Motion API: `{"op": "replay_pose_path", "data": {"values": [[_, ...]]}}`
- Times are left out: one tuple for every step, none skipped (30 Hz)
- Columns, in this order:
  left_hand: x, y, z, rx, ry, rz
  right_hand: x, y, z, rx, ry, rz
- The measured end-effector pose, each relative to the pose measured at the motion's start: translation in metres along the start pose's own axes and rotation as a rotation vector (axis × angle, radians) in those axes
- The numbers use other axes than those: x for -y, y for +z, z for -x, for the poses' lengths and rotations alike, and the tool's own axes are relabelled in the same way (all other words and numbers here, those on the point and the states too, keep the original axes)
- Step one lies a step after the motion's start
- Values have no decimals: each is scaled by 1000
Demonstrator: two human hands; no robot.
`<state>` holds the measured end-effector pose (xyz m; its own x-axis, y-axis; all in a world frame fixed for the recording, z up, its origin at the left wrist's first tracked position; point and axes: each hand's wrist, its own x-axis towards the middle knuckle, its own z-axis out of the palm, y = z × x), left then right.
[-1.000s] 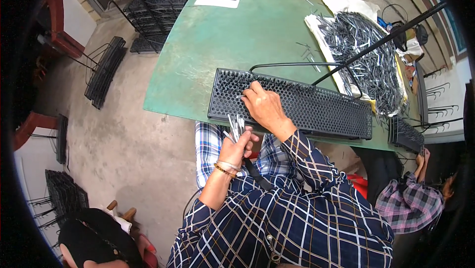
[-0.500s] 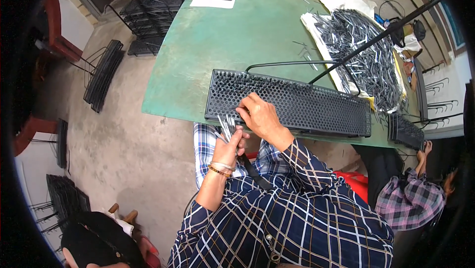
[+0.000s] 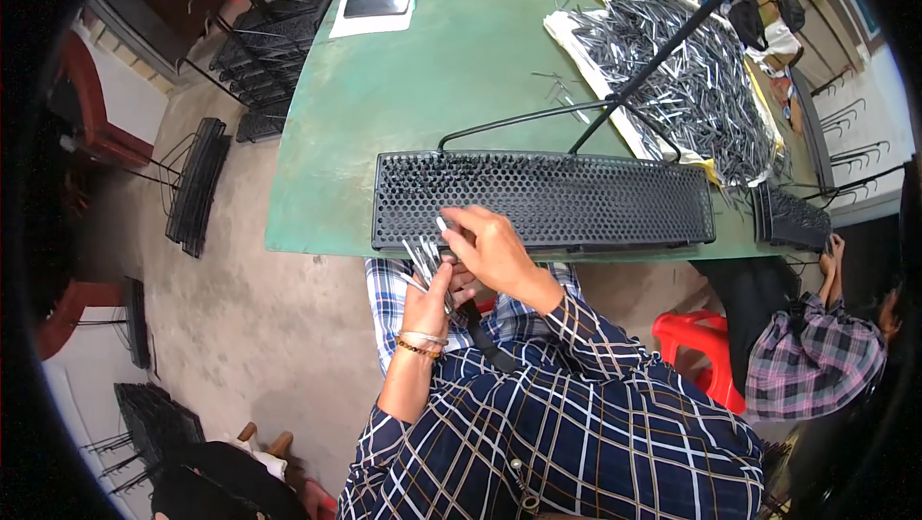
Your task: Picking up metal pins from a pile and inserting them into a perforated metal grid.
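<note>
A long black panel full of round holes (image 3: 547, 198) lies along the near edge of the green table, with a black wire frame (image 3: 519, 118) attached at its far side. Black pieces stick up from its holes at the far left. My left hand (image 3: 430, 301) is closed round a bundle of thin silvery strips (image 3: 421, 257) just off the table's near edge. Over the panel's near left part, my right hand (image 3: 492, 249) pinches one short silvery strip (image 3: 442, 224) between thumb and fingertips. Whether that strip touches the panel is hard to tell.
A big heap of dark and silvery strips (image 3: 672, 69) lies on white sacking at the back right. A phone (image 3: 376, 3) rests on white cloth at the far left. A co-worker (image 3: 816, 362) sits at right, near a red stool (image 3: 693, 342). Stacked black panels (image 3: 197, 184) stand left.
My right hand has turned, and a silvery strip now shows at its fingertips. The view has shifted, bringing more of the red stool into sight. My left hand still grips the bundle.
</note>
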<state>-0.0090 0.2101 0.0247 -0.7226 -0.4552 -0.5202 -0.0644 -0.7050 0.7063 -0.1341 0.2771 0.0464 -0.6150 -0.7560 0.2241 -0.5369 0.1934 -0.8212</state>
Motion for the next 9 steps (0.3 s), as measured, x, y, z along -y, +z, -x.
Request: {"op": "replay_pose_path", "data": {"values": [[0,4,1,0,-1,-8,2,-4,5,43,46,-109],[0,10,2,-2,-20,17,4,-5,10,43,83,-160],[-1,17,2,0,-37,40,1,-5,16,33,83,-165],[4,13,1,44,-31,37,-5,-4,23,0,30,-121],[5,16,2,46,-31,25,-8,-4,28,-33,-22,-76],[6,20,4,36,-64,19,-5,-10,31,-7,34,-90],[7,24,5,26,-96,13,-8,-14,32,-17,34,-97],[10,27,4,0,-107,39,-13,-17,34,9,31,-113],[12,28,3,31,-99,22,-18,-21,36,30,31,-128]]}}
